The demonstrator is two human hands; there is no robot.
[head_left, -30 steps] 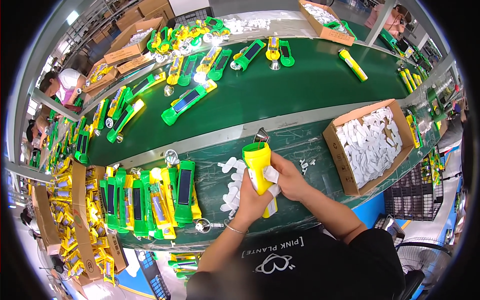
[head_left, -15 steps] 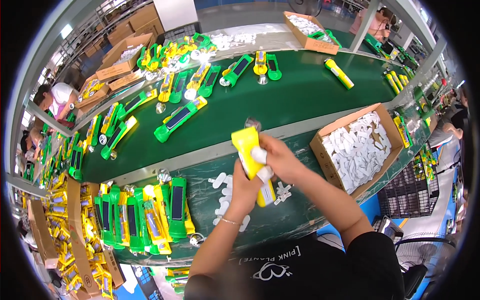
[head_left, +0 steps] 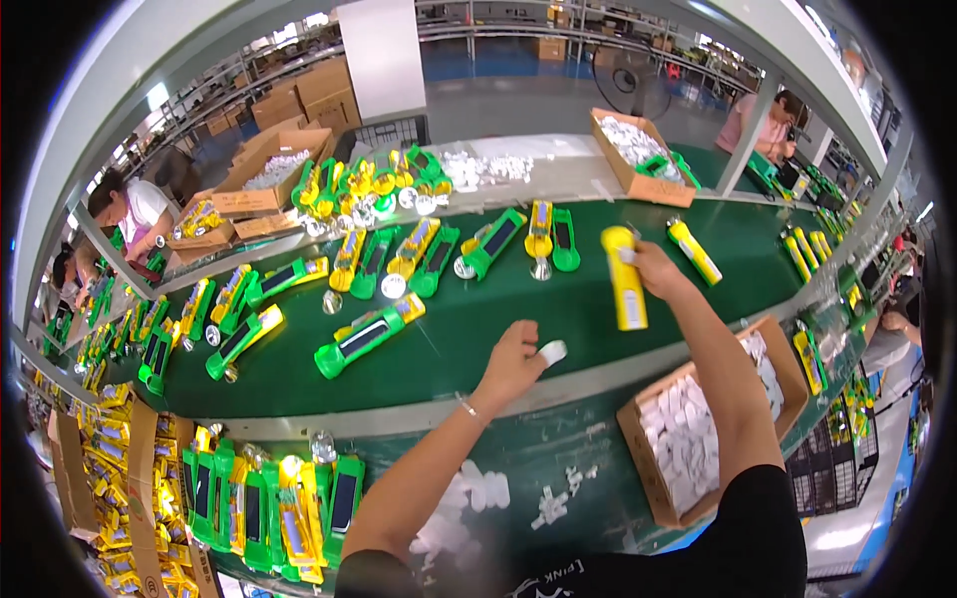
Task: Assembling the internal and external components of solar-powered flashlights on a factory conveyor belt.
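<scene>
My right hand [head_left: 653, 267] is closed around the wide upper end of a yellow flashlight body [head_left: 628, 294], holding it over the far green conveyor belt [head_left: 478, 324]. Its narrow end, with a pale strip, points toward me. My left hand [head_left: 510, 364] is above the belt's near edge with nothing visible in it; its fingers are loosely curled and the thumb, in a white cover, stands apart. Just beyond my right hand another yellow flashlight [head_left: 695, 252] lies on the belt. To the left, green and yellow flashlight halves [head_left: 369, 337] with loose reflectors lie along the belt.
A carton of white plastic pieces [head_left: 678, 439] stands under my right forearm. Small white parts [head_left: 483, 488] lie on the near bench. Green and yellow shells [head_left: 264, 508] are lined up at near left, beside a carton of yellow parts [head_left: 140, 478]. Co-workers [head_left: 763, 135] sit across the belt.
My hands have parted. The right one has carried the yellow flashlight body forward and right over the belt; the left has let go of it and moved forward. The view has tilted up.
</scene>
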